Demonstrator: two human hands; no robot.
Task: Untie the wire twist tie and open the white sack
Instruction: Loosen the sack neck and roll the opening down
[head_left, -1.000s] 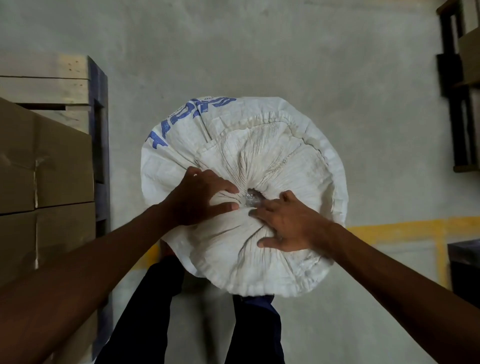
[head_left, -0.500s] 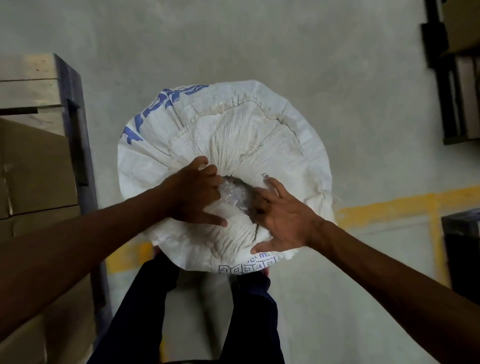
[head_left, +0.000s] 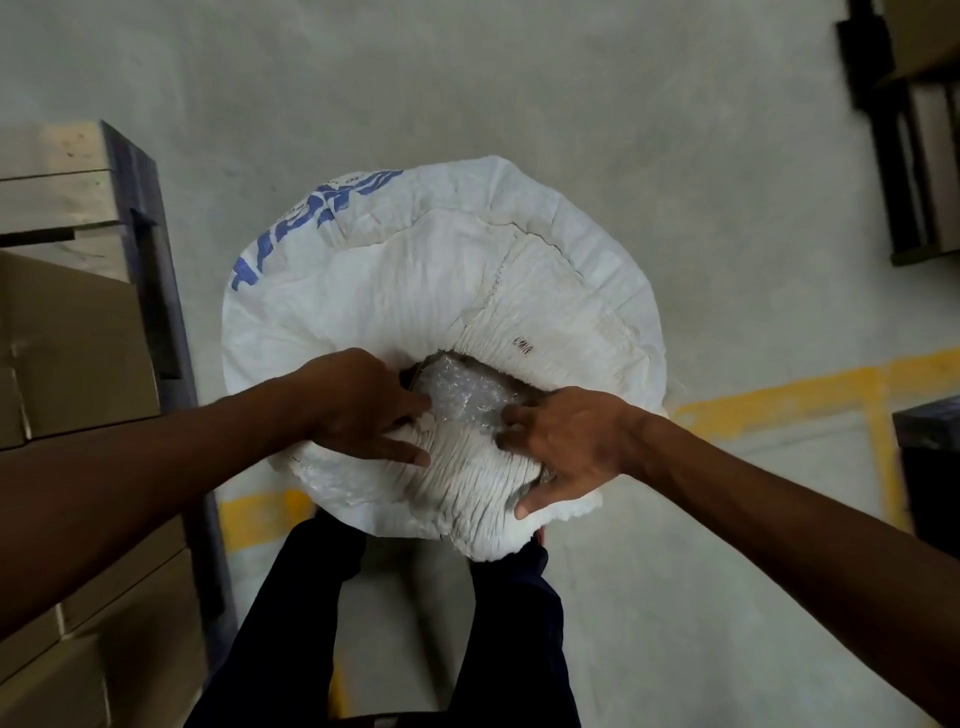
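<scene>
Head view looks straight down on the white sack (head_left: 447, 291), which stands on the concrete floor (head_left: 519, 93) right in front of your dark trouser legs (head_left: 291, 623). Its mouth is partly open between your fingertips, and inside it you can see clear bubble wrap (head_left: 462, 395); what lies under that wrap cannot be told. The woven fabric is pleated into fine folds around the opening, with blue lettering on the far left side and a small printed mark beyond your right fingers. No wire tie can be made out. Your left hand (head_left: 358, 405) has its fingers spread, pressing the gathered rim on the left of the gap. Your right hand (head_left: 561, 441) is also splayed, fingers on the rim at the right, thumb down on the near fold. Cardboard boxes (head_left: 67, 353) stand beyond your left forearm, and a yellow floor line (head_left: 779, 395) runs past your right wrist.
</scene>
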